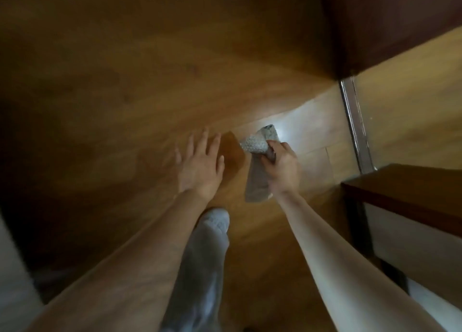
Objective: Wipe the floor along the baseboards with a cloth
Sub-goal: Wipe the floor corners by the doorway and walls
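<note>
Risk, judged from the present layout: the cloth [260,156] is bunched in one fist with a long tail hanging loose below it, so a stroke along the wall may drag only a narrow wad, leave a strip by the baseboard unwiped, or let the tail fold under and slip out. The picture is blurred, and whether the cloth touches the floor [312,141] cannot be told. A metal strip [355,131] lies right of the cloth, and a loose edge could catch on it. The grip: the right hand [282,166] is curled tight round the middle of the cloth, the textured end sticking out above the knuckles. The left hand [200,164], just left of the cloth and apart from it, is spread wide with straight fingers, holding nothing. A socked foot [216,221] stands below the cloth.
</note>
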